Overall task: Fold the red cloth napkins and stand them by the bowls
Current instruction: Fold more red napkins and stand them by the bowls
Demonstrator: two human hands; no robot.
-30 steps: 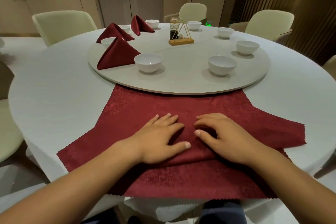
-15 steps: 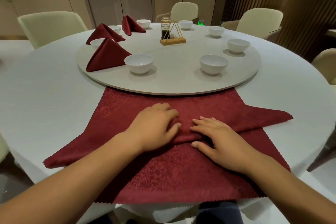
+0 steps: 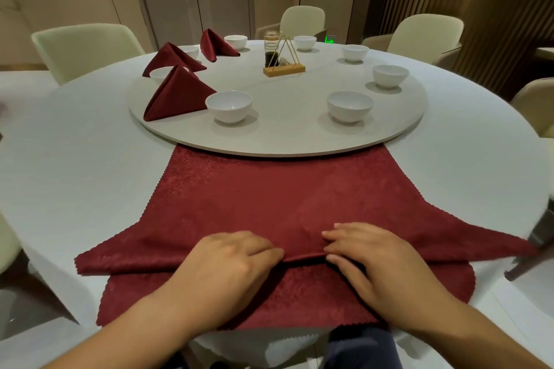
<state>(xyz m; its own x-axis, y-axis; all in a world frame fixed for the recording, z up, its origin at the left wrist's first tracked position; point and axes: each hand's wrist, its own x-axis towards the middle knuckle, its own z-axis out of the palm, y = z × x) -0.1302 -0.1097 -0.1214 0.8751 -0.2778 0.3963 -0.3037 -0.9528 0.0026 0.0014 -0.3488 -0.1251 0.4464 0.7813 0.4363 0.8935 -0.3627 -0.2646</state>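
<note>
A large red cloth napkin (image 3: pixel 269 198) lies flat on the white table in front of me, its far edge under the turntable's rim. It is folded over, and the fold edge runs left to right near me. My left hand (image 3: pixel 233 260) and my right hand (image 3: pixel 368 255) sit side by side on that fold edge, fingers curled over it and pinching it. Another red napkin layer (image 3: pixel 299 299) lies underneath. Three folded napkins (image 3: pixel 180 96) (image 3: pixel 171 58) (image 3: pixel 214 45) stand by white bowls at the turntable's left. Bowls (image 3: pixel 229 105) (image 3: pixel 349 105) stand nearest me.
The round grey turntable (image 3: pixel 287 141) carries several more white bowls (image 3: pixel 389 75) along its rim, plus a wooden stand with a gold triangle and a glass jar (image 3: pixel 283 67) at its centre. Cream chairs (image 3: pixel 87 48) (image 3: pixel 419 36) ring the table. A dark chair leg (image 3: pixel 536 246) shows at right.
Both hands have drawn back toward me with the fold edge. The fold now lies closer to the table's near edge, with pointed corners sticking out left and right.
</note>
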